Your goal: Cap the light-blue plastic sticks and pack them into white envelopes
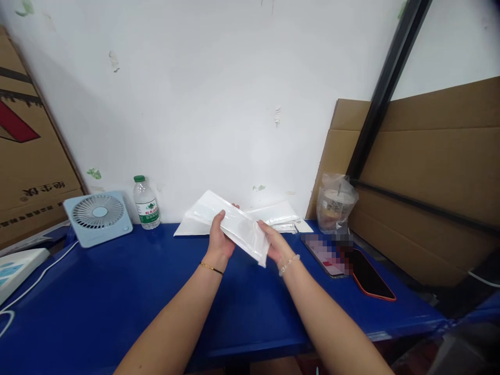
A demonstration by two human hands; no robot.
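A flat white packet (244, 229) in clear, glossy wrapping is held above the blue table, tilted down to the right. My left hand (221, 237) grips its left part, thumb on top and the other fingers mostly hidden beneath. At its right end, my right hand (274, 242) holds the edge, with the fingers partly behind the packet. Behind it, more white packets (275, 212) lie in a loose pile against the wall, partly covered by the held one.
On the blue table (97, 302) are a light blue fan (100, 212), a water bottle (147, 205), a bagged drink cup (336, 205) and two phones, one pinkish (322, 253), one orange-edged (373, 276). Cardboard (441, 182) and a black post (385, 78) stand right.
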